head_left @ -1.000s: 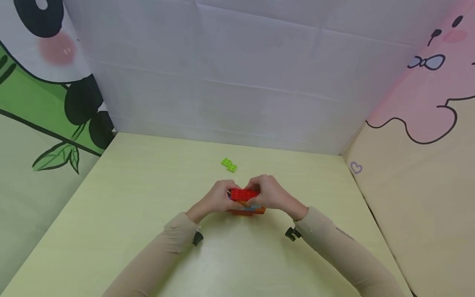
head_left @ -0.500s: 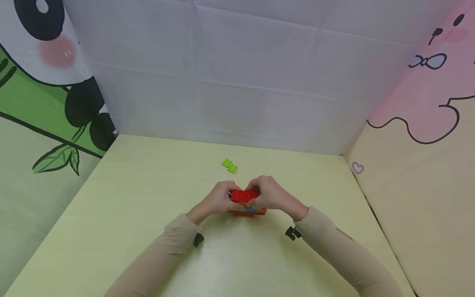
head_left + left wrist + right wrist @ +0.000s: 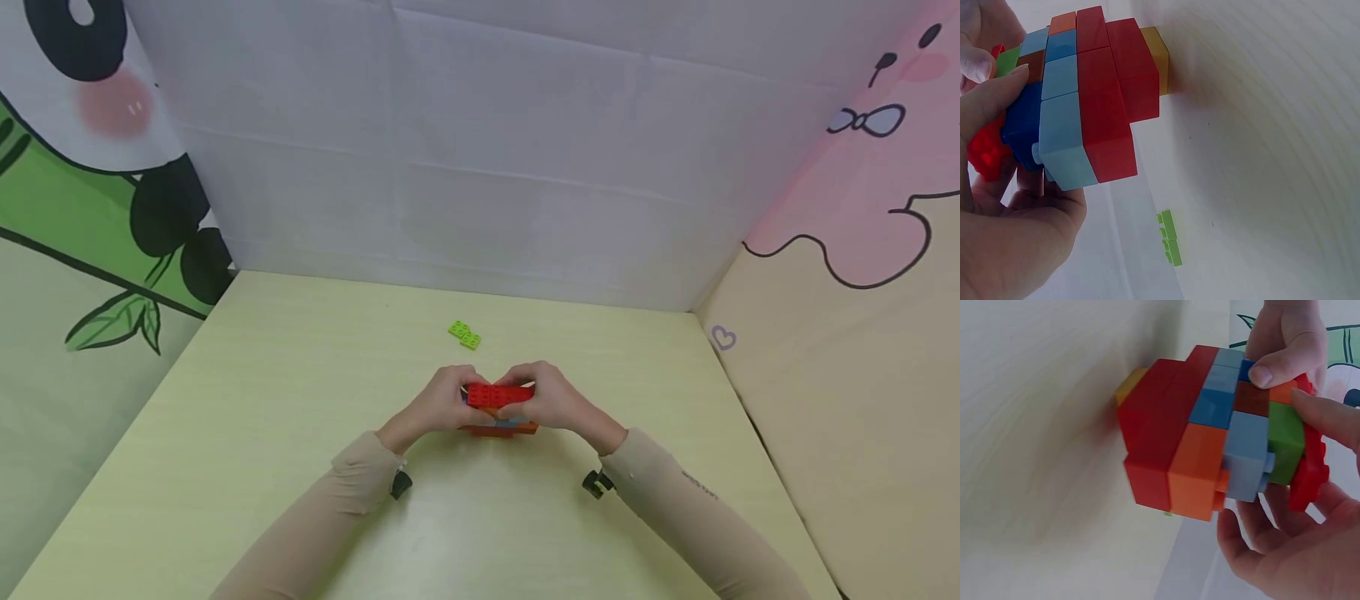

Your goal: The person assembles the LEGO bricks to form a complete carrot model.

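A building-block stack (image 3: 491,432) stands between my hands in the head view. Red bricks (image 3: 501,395) form its top layer, with blue, orange, green and brown bricks below. In the left wrist view, red bricks (image 3: 1107,115) widen its lower part above a yellow brick (image 3: 1157,59). My left hand (image 3: 442,400) grips its left side, thumb on the near face and fingers behind. On the right side, my right hand (image 3: 551,396) holds the upper bricks, its thumb near an orange brick (image 3: 1281,393) and its other fingers curled behind. The fingers hide part of the far side.
Two lime-green bricks (image 3: 465,335) lie touching on the pale table (image 3: 337,333) beyond the stack. A white cloth wall (image 3: 450,167) rises behind the table. Printed panels (image 3: 840,333) stand along both sides.
My right hand has shifted slightly right and toward me, uncovering more of the red top bricks. The left hand, the stack and the green bricks stay nearly in place.
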Demonstrator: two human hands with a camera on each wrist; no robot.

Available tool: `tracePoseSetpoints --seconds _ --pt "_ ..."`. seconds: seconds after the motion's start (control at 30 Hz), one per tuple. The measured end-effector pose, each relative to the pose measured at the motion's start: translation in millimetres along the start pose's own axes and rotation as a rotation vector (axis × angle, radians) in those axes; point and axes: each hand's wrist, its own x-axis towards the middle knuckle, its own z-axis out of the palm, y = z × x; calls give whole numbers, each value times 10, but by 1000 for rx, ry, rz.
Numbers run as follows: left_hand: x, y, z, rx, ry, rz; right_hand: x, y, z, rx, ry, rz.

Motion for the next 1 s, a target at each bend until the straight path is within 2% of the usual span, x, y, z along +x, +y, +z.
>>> tracePoseSetpoints --seconds 0.23,0.33,0.43,0.57,0.7,1.0 --pt "6 -9 -2 5 13 16 -14 99 80 92 54 -22" --pt "11 -21 0 4 15 17 -73 -20 70 110 72 -20" --pt "17 -22 0 15 9 1 -73 3 83 110 86 -14" --pt "19 -21 1 41 8 -5 -22 215 139 121 117 -12" --pt "14 -49 12 35 20 0 -31 314 174 187 142 -22" --pt "-42 -164 18 14 24 -6 -26 361 235 209 157 -26"
